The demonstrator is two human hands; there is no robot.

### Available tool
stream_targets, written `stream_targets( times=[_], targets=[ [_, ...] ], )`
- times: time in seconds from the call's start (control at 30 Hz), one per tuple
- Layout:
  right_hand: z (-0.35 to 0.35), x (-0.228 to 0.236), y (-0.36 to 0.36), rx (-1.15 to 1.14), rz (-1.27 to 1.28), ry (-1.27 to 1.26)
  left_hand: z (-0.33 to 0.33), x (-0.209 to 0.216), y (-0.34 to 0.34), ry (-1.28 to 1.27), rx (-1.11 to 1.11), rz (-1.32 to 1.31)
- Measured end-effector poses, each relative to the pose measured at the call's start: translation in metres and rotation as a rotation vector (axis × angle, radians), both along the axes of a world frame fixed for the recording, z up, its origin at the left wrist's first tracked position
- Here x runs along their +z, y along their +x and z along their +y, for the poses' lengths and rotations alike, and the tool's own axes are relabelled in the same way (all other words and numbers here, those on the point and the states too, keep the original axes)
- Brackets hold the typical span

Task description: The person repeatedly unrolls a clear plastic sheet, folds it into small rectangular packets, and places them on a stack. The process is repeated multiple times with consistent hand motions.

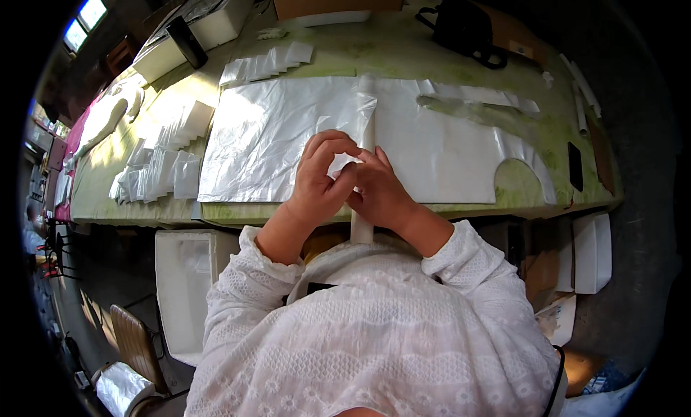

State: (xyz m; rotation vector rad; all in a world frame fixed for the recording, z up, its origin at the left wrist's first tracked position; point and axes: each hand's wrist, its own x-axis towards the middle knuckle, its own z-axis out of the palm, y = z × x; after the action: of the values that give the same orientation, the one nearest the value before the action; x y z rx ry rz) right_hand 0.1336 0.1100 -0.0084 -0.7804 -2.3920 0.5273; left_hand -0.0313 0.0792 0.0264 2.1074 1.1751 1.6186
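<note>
My left hand (317,176) and my right hand (381,190) meet over the near part of the table, fingertips together. The left fingers curl in an arch with the thumb bent toward the right hand, and the right fingers are closed. What they pinch, if anything, is too small or hidden. Beneath and beyond the hands, a narrow white tube (368,133) runs away from me, its near end overhanging the table edge. Shiny, wrinkled white plastic sheeting (252,140) lies left of the tube. To the right lies a smoother white sheet (439,158).
Small folded white packets (169,169) lie at the left, with another row (266,63) farther back. A black bag (461,28) sits at the back right. Cut plastic strips (479,94) and a dark phone-like slab (575,166) are on the right. A white foam box (185,295) stands below the table edge.
</note>
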Motion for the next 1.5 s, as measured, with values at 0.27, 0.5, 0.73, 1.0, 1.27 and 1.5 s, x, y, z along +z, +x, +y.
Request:
stream_targets(
  times=[0.27,0.5,0.73,1.0,1.27,1.5],
  targets=[
    [0.000,-0.017,-0.009,0.063,0.244,0.122,0.050,-0.006,0.014,-0.647,0.058,0.357],
    [-0.001,-0.015,-0.010,0.027,0.221,0.087,-0.004,0.006,-0.033,-0.945,0.209,0.319],
    [-0.014,-0.005,-0.016,0.177,0.310,0.119,0.025,0.028,-0.001,-0.314,-0.073,0.375],
    [-0.047,0.007,0.036,0.414,0.373,0.055,0.032,-0.015,-0.007,-0.511,0.043,0.843],
    [-0.046,-0.009,0.057,0.319,0.394,-0.009,-0.005,0.018,-0.059,-0.340,0.570,0.805],
    [-0.048,-0.016,0.063,0.343,0.468,-0.085,0.007,-0.018,-0.132,-0.780,0.626,0.680]
  ],
)
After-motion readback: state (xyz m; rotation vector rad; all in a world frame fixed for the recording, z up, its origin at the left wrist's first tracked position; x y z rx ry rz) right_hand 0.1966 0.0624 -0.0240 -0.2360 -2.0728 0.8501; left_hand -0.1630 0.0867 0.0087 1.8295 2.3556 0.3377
